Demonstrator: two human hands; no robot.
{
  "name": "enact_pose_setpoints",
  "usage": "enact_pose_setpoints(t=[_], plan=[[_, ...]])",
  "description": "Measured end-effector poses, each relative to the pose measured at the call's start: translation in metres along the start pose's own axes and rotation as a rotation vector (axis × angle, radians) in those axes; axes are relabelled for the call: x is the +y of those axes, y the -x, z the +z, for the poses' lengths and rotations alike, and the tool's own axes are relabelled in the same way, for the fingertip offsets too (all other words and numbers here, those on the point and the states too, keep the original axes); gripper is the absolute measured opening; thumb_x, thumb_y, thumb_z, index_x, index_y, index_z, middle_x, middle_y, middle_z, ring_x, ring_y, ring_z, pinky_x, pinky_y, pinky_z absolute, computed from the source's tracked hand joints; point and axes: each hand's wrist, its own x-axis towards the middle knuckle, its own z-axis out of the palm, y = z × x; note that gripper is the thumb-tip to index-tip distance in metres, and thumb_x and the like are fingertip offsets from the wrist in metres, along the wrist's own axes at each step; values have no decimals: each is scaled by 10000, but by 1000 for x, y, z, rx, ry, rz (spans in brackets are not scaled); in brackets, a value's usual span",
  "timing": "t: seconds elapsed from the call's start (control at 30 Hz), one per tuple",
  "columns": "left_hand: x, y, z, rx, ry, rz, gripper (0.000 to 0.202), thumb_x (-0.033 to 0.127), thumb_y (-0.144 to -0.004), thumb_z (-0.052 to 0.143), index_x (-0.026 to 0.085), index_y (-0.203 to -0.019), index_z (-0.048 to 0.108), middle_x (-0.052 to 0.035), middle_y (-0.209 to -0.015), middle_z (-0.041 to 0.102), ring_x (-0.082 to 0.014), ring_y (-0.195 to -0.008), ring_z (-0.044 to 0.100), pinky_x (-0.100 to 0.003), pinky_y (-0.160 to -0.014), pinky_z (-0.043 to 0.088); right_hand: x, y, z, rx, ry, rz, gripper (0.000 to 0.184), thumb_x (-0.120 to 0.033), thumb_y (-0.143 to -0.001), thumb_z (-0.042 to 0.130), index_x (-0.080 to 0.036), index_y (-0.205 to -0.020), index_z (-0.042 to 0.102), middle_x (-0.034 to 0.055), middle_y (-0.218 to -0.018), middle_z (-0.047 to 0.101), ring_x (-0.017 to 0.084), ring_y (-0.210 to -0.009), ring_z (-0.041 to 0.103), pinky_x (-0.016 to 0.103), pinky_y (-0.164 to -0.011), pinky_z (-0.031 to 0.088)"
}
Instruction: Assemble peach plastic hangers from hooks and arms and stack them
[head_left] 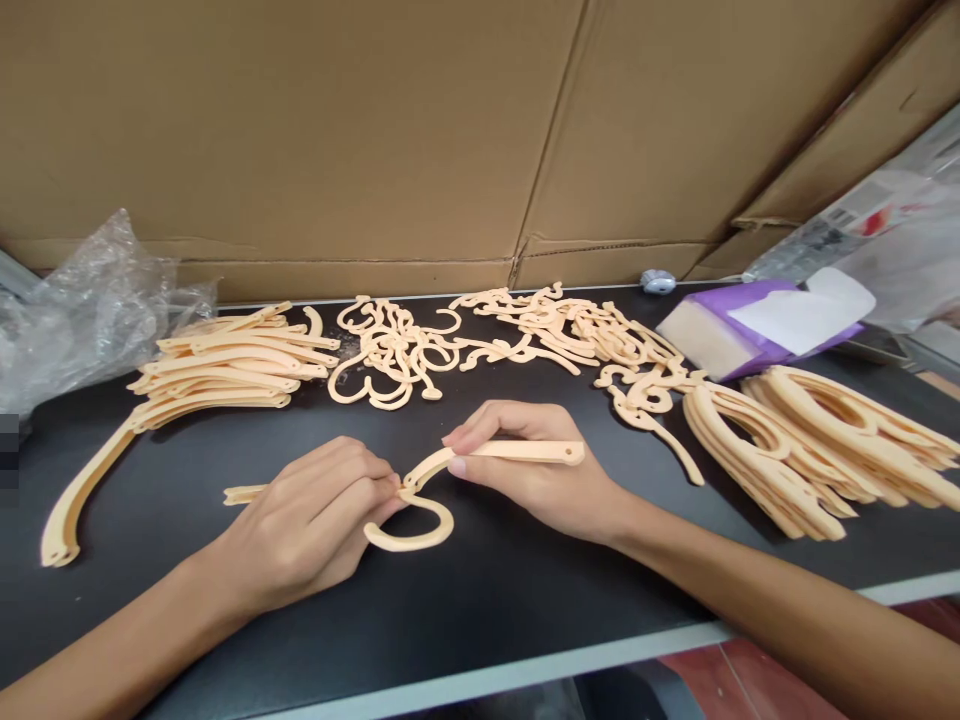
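Observation:
My left hand (315, 525) is closed around a peach plastic hanger arm (244, 495), whose end pokes out to the left of the fist. Between the thumb and fingers of my right hand (529, 465) is a second hanger arm (536, 452), its holed end pointing right. The two arms come together at my left fingertips, where a curved hanger hook (442, 525) also joins and hangs toward me. My left fingers partly cover that joint. Beyond my hands lie a pile of hanger hooks (405, 345) and, farther left, stacked loose hanger arms (225, 365).
Small curved peach parts (555, 325) are heaped at the back. To the right are stacked folded hanger pieces (780, 450) and a purple tissue pack (757, 310). Clear plastic wrap (97, 310) sits at the left. Cardboard (337, 130) walls off the back of the black table (525, 600).

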Motion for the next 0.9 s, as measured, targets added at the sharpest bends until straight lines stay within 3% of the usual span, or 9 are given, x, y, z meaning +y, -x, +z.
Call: enact_pose_setpoints(t=[0.4, 0.5, 0.67, 0.9], plan=[[-1, 1, 1, 49, -40, -18, 158, 18, -856, 689, 132, -947, 627, -85, -899, 702, -177, -787, 657, -313, -731, 575, -3, -1, 6, 71, -119, 170, 181, -284, -651, 869, -190, -696, 720, 40, -871, 783, 174, -797, 710, 286, -713, 540], [-1, 2, 2, 68, -21, -49, 178, 14, -853, 693, 136, -963, 623, -79, -897, 702, -172, -797, 655, -302, -728, 571, -3, -1, 7, 76, -153, 209, 201, -303, -645, 874, -190, -688, 713, 32, -770, 769, 170, -726, 700, 289, -674, 532], [-2, -1, 3, 73, 45, -106, 157, 46, -886, 670, 172, -971, 630, -44, -869, 722, -155, -760, 688, -277, -701, 586, -1, -2, 7, 86, -177, 236, 222, -326, -651, 872, -189, -667, 699, 26, -679, 751, 169, -672, 701, 293, -663, 535], [1, -8, 0, 126, 61, -75, 143, 55, -880, 700, 170, -957, 661, -45, -865, 748, -153, -741, 721, -279, -721, 632, 2, -4, 9, 93, -336, 256, 293, -355, -614, 911, -175, -647, 683, 21, -676, 733, 175, -648, 725, 321, -696, 592]])
